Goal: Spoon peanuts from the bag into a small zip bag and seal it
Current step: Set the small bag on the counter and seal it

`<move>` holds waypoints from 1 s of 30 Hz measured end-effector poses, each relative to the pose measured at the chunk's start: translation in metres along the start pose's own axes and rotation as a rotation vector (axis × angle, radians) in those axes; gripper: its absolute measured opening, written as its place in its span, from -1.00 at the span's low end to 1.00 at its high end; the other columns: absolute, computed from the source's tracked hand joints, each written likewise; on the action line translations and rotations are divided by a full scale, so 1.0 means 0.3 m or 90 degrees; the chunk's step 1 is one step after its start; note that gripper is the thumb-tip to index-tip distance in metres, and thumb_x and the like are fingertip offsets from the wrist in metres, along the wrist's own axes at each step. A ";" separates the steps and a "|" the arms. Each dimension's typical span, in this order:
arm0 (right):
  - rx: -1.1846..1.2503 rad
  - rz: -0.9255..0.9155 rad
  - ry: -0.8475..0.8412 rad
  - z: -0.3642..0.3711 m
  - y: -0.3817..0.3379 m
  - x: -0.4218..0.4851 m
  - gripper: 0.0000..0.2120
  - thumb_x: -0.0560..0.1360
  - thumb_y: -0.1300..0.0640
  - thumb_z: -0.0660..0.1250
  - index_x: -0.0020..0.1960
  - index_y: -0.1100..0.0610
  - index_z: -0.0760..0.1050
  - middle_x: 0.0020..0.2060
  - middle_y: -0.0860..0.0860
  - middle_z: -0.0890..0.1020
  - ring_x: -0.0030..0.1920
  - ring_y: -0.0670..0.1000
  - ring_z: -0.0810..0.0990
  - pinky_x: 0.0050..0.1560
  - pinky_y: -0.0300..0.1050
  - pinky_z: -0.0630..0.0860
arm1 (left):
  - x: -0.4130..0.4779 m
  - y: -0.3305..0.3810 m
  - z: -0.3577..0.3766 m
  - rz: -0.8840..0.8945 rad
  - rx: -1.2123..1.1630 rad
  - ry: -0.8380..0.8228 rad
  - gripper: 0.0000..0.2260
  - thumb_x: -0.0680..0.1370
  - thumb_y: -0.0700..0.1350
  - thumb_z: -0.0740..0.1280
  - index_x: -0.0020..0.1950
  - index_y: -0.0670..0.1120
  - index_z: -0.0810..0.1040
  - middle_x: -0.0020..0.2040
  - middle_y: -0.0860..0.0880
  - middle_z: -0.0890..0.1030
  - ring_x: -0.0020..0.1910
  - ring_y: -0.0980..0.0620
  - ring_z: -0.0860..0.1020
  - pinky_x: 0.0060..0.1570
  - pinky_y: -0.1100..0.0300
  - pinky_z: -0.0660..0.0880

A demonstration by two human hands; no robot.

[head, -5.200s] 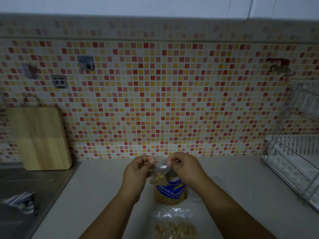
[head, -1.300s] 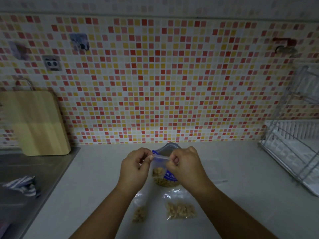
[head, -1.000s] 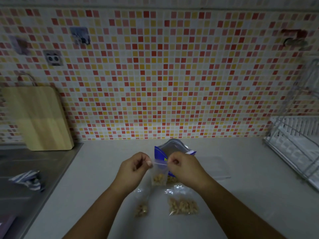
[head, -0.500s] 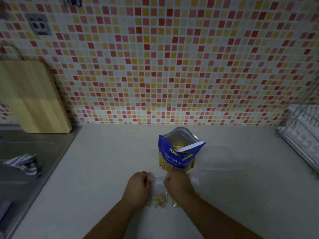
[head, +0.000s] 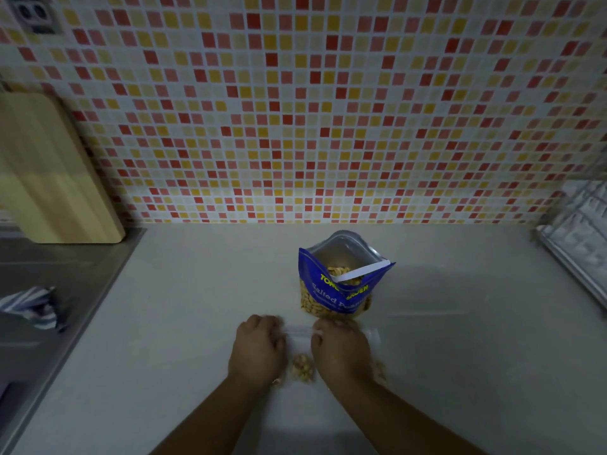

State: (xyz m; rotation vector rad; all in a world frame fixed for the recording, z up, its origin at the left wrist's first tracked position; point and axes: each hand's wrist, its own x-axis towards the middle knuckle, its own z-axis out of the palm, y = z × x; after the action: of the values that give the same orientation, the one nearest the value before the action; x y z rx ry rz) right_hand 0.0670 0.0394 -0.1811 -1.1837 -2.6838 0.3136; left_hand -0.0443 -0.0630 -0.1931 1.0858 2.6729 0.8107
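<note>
The zip bag (head: 299, 341), seal lying crosswise, is pinched at either end (both curled tight) by left grip (head: 258, 351) and right grip (head: 340, 351).

Peanut bag (head: 335, 290) stands open just behind left hand (head: 258, 351) and right hand (head: 341, 351), spoon (head: 361, 273) handle poking right, so fwd reach is blocked there; zip bag (head: 297, 334) lies flat btwn them. Surface (head: 197, 307) left of the bag is free to the sink (head: 49, 274) edge; right side free to the rack (head: 581, 238), bar faint flat plastic (head: 427, 290). Wall (head: 295, 126) shuts the back, board (head: 49, 172) leaning far left.
</note>
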 end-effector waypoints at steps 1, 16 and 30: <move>0.009 0.002 0.020 -0.020 0.011 0.001 -0.82 0.03 0.04 0.55 -0.42 -0.03 0.58 -0.52 -0.06 0.58 -0.47 -0.05 0.56 -0.48 -0.25 0.45 | -0.004 0.012 -0.008 -0.003 -0.012 0.012 -0.61 0.37 0.04 0.13 0.05 -0.08 0.60 -0.05 -0.11 0.60 -0.06 -0.15 0.54 -0.01 0.09 0.48; 0.196 0.307 -0.090 -0.126 0.210 -0.017 -0.75 0.41 -0.03 0.33 0.04 0.04 0.54 0.01 0.06 0.64 0.04 0.10 0.60 0.02 -0.13 0.51 | -0.033 0.279 0.080 0.042 -0.009 -0.185 -0.81 0.48 -0.07 0.23 -0.10 -0.12 0.60 -0.07 -0.14 0.66 -0.01 -0.12 0.59 -0.10 0.19 0.44; 0.446 0.092 -0.050 -0.269 0.225 -0.057 -0.80 0.29 0.12 0.46 -0.42 -0.08 0.50 -0.41 -0.10 0.59 -0.40 -0.27 0.51 -0.30 -0.46 0.38 | -0.088 0.316 -0.058 0.047 -0.356 -0.081 -0.86 0.43 -0.05 0.34 -0.32 0.15 0.56 -0.36 0.12 0.59 -0.35 0.20 0.52 -0.31 0.42 0.40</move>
State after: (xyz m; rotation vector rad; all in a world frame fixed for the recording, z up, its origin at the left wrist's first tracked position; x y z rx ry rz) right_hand 0.1466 0.0806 -0.1232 -1.1306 -2.2183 1.2156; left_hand 0.0264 -0.0323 -0.1297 1.0428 2.1084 1.3415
